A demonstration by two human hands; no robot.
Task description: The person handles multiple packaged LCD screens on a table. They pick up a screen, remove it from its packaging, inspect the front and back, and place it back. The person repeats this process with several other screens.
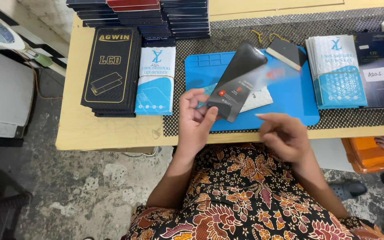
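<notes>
My left hand (pixel 195 120) grips the lower end of a black phone screen panel (pixel 238 80), holding it tilted above a blue work mat (pixel 290 98). A clear protective film (pixel 275 73) with a small red tab lifts off the panel's upper right side. My right hand (pixel 283 133) hovers just right of and below the panel, blurred, with its fingers curled; whether it holds the film's edge is unclear. A white packet (pixel 258 98) lies on the mat under the panel.
A black flat box stack (pixel 112 71) and a white-and-blue bubble pouch (pixel 156 80) lie left of the mat. More pouches (pixel 336 71) and a dark box (pixel 383 71) lie at right. A black scraper block (pixel 286 52) rests behind the mat. Stacked dark boxes (pixel 156 15) sit at the back.
</notes>
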